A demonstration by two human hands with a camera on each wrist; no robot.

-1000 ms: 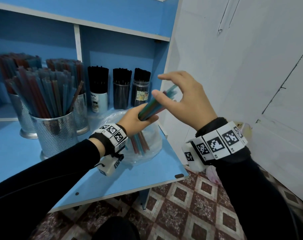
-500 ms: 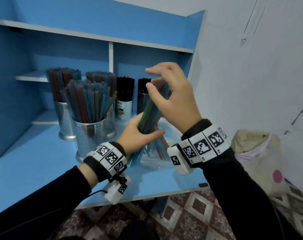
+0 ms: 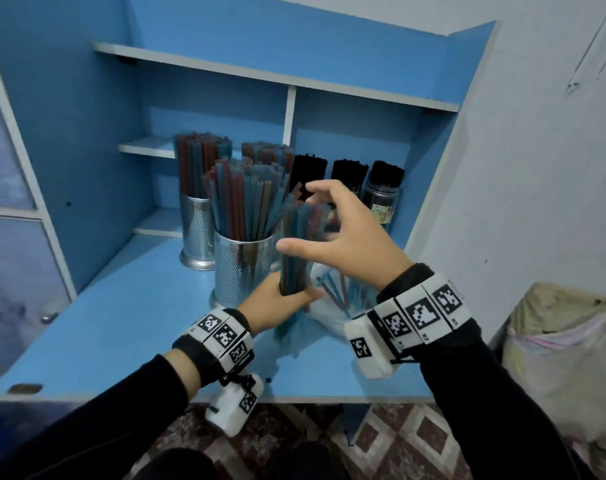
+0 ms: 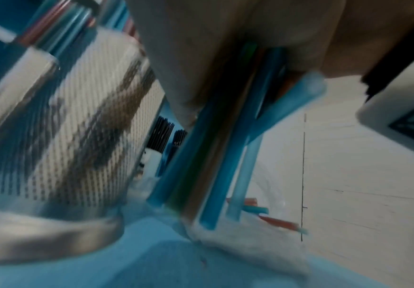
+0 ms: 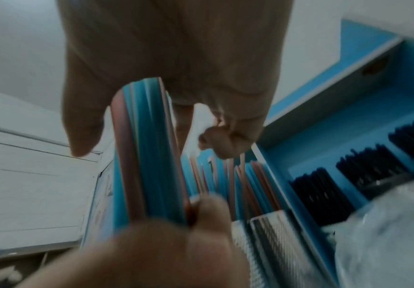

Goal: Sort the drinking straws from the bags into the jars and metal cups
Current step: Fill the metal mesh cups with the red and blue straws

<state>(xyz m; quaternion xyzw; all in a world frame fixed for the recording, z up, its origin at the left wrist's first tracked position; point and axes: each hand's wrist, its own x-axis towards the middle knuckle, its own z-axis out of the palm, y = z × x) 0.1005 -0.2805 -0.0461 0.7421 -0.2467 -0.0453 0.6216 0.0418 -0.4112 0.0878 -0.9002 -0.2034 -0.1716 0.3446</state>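
Straws [image 3: 296, 251] upright in gripping left hand [image 3: 277, 303], spread right hand [image 3: 346, 233] atop.

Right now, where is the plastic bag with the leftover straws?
In the head view the plastic bag lies on the blue desk, right of the front metal cup, beneath the right hand, just behind the straw bundle.

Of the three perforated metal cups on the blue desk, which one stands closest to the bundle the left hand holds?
The front metal cup, just left of the left hand and its straw bundle. The other two cups stand behind it, nearer the shelf's back.
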